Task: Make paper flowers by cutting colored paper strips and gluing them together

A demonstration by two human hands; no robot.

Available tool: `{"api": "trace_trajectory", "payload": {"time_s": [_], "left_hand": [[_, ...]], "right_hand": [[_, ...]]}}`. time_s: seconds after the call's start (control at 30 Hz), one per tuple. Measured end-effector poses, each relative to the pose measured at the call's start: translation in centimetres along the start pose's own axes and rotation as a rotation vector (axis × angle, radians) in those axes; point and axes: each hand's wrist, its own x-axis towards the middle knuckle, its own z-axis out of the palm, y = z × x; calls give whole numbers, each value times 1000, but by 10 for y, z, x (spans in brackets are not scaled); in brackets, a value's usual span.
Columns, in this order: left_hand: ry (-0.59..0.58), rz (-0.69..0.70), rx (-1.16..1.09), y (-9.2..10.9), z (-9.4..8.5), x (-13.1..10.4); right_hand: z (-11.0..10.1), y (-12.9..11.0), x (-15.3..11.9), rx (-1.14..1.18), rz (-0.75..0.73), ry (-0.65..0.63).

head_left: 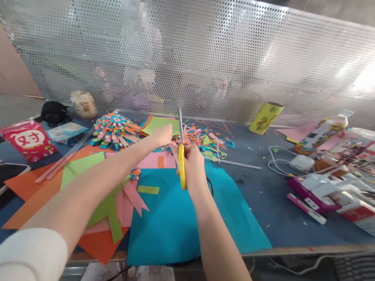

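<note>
Head camera view shows the right hand [193, 162] with its fingers closed on the yellow handles of the scissors [182, 170], above the middle of the bench [251, 179]. The blades point up toward the bench's back edge. Just beside them is the left hand [163, 135]; its fingers are partly hidden, so I cannot tell how wide they are or whether they hold anything. Paper scraps [210, 142] lie behind the hands. Below the scissors, a blue sheet [163, 220] reaches the front edge, with a short green strip [148, 189] on it. Left of it, orange, green and pink papers [32, 203] overlap. A fringed paper flower [115, 128] sits behind these papers, near a jar [84, 104]. A yellow tube [265, 118] stands near the back edge, right of the scraps.
</note>
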Motion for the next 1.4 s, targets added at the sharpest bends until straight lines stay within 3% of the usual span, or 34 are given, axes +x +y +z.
{"api": "trace_trajectory", "payload": {"time_s": [0.17, 0.27, 0.33, 0.5, 0.77, 0.87, 0.93, 1.13, 1.23, 1.4], "left_hand": [[-141, 139, 89, -14, -25, -73], [-266, 409, 234, -15, -30, -123], [-302, 514, 397, -14, -27, -146], [-261, 707, 645, -15, -10, -159], [-173, 794, 693, -14, -1, -159], [-139, 721, 625, -13, -6, -162], [-87, 568, 478, -13, -16, -165], [111, -3, -471, -24, -55, -181], [203, -108, -856, -34, -60, -185], [456, -174, -1127, -50, -55, -187]], "right_hand": [[3, -2, -2, -47, -31, -28], [5, -3, -5, -80, -54, -33], [6, -4, -6, -104, -63, -43], [9, -1, -4, -155, -71, -61], [15, 12, 3, -184, -80, -52], [15, 14, 3, -148, -95, -57], [15, 12, 1, -106, -120, -75], [15, -4, -15, 12, -220, -255], [14, -9, -23, -32, -279, -373], [13, -11, -30, -195, -318, -485]]}}
